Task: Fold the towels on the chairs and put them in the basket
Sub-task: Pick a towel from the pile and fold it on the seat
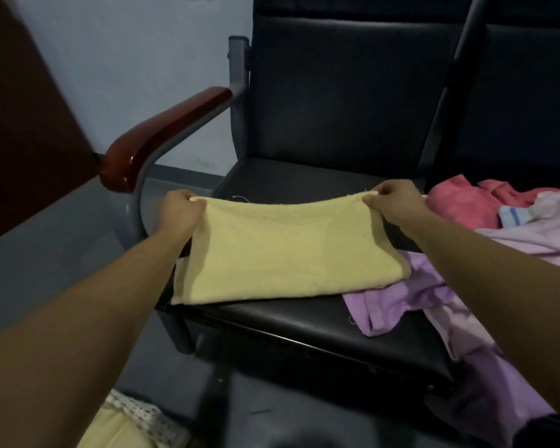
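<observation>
A pale yellow towel [282, 250], folded double, is laid across the black padded chair seat [304, 321] at centre. Its far edge is lifted and pinched at both corners by the left hand [180, 210] and right hand [393, 200]. At its 4 o'clock a crumpled purple towel [398, 295] is touched and partly overlapped. At 2 o'clock a pink towel [463, 202] is heaped on the neighbouring seat. At 7 o'clock a white openwork basket [136, 415] is seen in part.
</observation>
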Available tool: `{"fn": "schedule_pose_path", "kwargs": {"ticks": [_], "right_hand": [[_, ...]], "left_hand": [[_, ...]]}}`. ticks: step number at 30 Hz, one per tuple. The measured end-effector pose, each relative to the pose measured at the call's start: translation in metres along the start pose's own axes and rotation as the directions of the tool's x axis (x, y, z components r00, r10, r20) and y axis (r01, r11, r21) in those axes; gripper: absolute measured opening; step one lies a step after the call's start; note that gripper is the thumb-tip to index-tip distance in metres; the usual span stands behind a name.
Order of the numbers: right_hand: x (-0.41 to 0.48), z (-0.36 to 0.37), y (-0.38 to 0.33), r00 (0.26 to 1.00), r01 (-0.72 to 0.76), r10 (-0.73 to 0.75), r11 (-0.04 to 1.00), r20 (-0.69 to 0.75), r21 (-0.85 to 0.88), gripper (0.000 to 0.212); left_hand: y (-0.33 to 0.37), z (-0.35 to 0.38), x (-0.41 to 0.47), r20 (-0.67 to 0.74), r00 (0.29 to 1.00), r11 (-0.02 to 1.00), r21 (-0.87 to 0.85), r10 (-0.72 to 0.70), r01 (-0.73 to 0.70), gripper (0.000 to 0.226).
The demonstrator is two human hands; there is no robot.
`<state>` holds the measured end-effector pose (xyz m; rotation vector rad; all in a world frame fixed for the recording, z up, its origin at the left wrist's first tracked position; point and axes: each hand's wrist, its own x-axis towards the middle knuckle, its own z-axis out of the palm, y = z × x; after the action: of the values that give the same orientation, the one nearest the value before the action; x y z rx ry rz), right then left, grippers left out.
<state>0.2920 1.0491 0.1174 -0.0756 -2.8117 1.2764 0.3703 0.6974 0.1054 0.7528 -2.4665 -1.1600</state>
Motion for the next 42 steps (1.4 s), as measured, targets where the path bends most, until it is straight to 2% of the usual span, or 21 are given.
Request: {"fn": "schedule_pose_path", "kwargs": {"ticks": [4, 7, 11, 14, 16, 18, 21, 24, 27, 28, 30, 32, 33, 34, 36, 38, 39, 40, 42], "right_hand": [[0.004, 0.04, 0.01, 0.998, 0.04, -0.023, 0.954, 0.058, -0.297, 0.049], [-0.016, 0.054, 0.0, 0.988, 0.155, -0.132, 0.88, 0.082, -0.45, 0.05], [-0.061, 0.068, -0.022, 0.935, 0.339, -0.253, 0.842, 0.249, -0.419, 0.052], [-0.095, 0.08, -0.035, 0.868, 0.46, -0.309, 0.794, 0.389, -0.396, 0.058], [-0.116, 0.09, -0.039, 0.818, 0.527, -0.334, 0.761, 0.469, -0.379, 0.061], [-0.132, 0.104, -0.032, 0.786, 0.553, -0.291, 0.726, 0.545, -0.41, 0.063], [-0.142, 0.119, -0.021, 0.772, 0.584, -0.256, 0.648, 0.582, -0.489, 0.064], [-0.139, 0.114, -0.023, 0.763, 0.582, -0.245, 0.664, 0.599, -0.47, 0.065], [-0.143, 0.11, -0.026, 0.763, 0.571, -0.243, 0.688, 0.599, -0.448, 0.065], [-0.147, 0.109, -0.026, 0.765, 0.557, -0.246, 0.718, 0.595, -0.419, 0.065], [-0.15, 0.108, -0.028, 0.777, 0.467, -0.246, 0.842, 0.579, -0.27, 0.062], [-0.147, 0.101, -0.035, 0.846, 0.227, -0.194, 0.974, 0.497, -0.006, 0.054], [-0.143, 0.097, -0.037, 0.888, 0.059, -0.124, 0.986, 0.442, 0.158, 0.048], [-0.139, 0.091, -0.04, 0.912, -0.112, -0.034, 0.937, 0.408, 0.329, 0.045], [-0.129, 0.081, -0.041, 0.895, -0.365, 0.095, 0.72, 0.437, 0.591, 0.047], [-0.121, 0.075, -0.036, 0.861, -0.492, 0.173, 0.522, 0.478, 0.696, 0.048], [-0.118, 0.073, -0.033, 0.848, -0.523, 0.209, 0.477, 0.487, 0.706, 0.047], [-0.118, 0.07, -0.031, 0.843, -0.534, 0.234, 0.482, 0.485, 0.695, 0.045], [-0.118, 0.07, -0.032, 0.855, -0.503, 0.244, 0.603, 0.458, 0.619, 0.035]], "left_hand": [[-0.026, 0.013, 0.0, 0.117, 0.992, 0.962, 0.274, -0.05, 0.016, 0.02], [-0.028, 0.004, -0.008, 0.129, 0.991, 0.96, 0.279, -0.027, -0.01, 0.025], [-0.017, -0.014, -0.028, 0.193, 0.973, 0.951, 0.302, -0.125, 0.062, 0.037], [-0.008, -0.027, -0.047, 0.279, 0.931, 0.872, 0.485, -0.235, 0.075, 0.059], [-0.005, -0.034, -0.06, 0.335, 0.888, 0.825, 0.559, -0.315, 0.082, 0.064], [-0.007, -0.034, -0.07, 0.381, 0.85, 0.848, 0.513, -0.363, 0.132, 0.062], [-0.009, -0.03, -0.082, 0.396, 0.877, 0.888, 0.454, -0.271, 0.07, 0.044], [-0.006, -0.03, -0.086, 0.394, 0.878, 0.932, 0.333, -0.272, 0.139, 0.032], [0.002, -0.031, -0.08, 0.379, 0.891, 0.966, 0.162, -0.251, 0.203, 0.036], [0.007, -0.03, -0.079, 0.369, 0.903, 0.975, 0.117, -0.221, 0.191, 0.039], [0.021, -0.026, -0.081, 0.347, 0.931, 0.991, 0.102, -0.114, 0.084, 0.04], [0.037, -0.018, -0.085, 0.316, 0.948, 0.976, 0.196, 0.03, -0.097, 0.045], [0.047, -0.013, -0.09, 0.315, 0.943, 0.95, 0.247, 0.106, -0.189, 0.049], [0.056, -0.008, -0.096, 0.334, 0.926, 0.92, 0.279, 0.174, -0.273, 0.052], [0.069, 0.004, -0.108, 0.436, 0.863, 0.883, 0.258, 0.255, -0.392, 0.052], [0.073, 0.014, -0.117, 0.495, 0.831, 0.927, 0.124, 0.252, -0.355, 0.049], [0.072, 0.016, -0.12, 0.49, 0.84, 0.955, 0.044, 0.235, -0.293, 0.048], [0.068, 0.019, -0.121, 0.47, 0.855, 0.968, 0.008, 0.218, -0.252, 0.046], [0.056, 0.022, -0.12, 0.418, 0.885, 0.956, 0.111, 0.203, -0.272, 0.039]]}}
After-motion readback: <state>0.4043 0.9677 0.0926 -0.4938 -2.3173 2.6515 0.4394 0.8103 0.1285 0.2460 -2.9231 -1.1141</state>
